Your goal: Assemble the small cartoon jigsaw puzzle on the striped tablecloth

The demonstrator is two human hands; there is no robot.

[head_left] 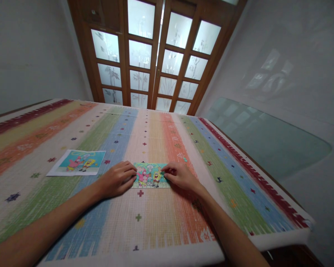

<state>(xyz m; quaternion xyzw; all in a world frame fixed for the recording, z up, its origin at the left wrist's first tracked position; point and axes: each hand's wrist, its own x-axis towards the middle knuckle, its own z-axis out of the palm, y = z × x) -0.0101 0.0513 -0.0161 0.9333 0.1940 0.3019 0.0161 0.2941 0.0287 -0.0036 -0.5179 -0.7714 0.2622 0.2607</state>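
A small jigsaw puzzle (149, 178) with pink and yellow cartoon figures on teal lies flat on the striped tablecloth in front of me. My left hand (119, 178) rests against its left edge, fingers curled together and fingertips on the border. At the upper right edge, my right hand (180, 176) has thumb and forefinger pinched together; what is between them is too small to make out. Just beyond that hand lies a loose teal puzzle piece (185, 160). The puzzle's right edge is partly hidden by my right fingers.
A printed paper sheet (78, 163) with a similar cartoon picture lies to the left, slightly creased. The striped tablecloth (161, 222) covers the wide table. Wooden doors (156, 74) with frosted panes stand beyond the far edge, and a glass panel (267, 137) leans at the right wall.
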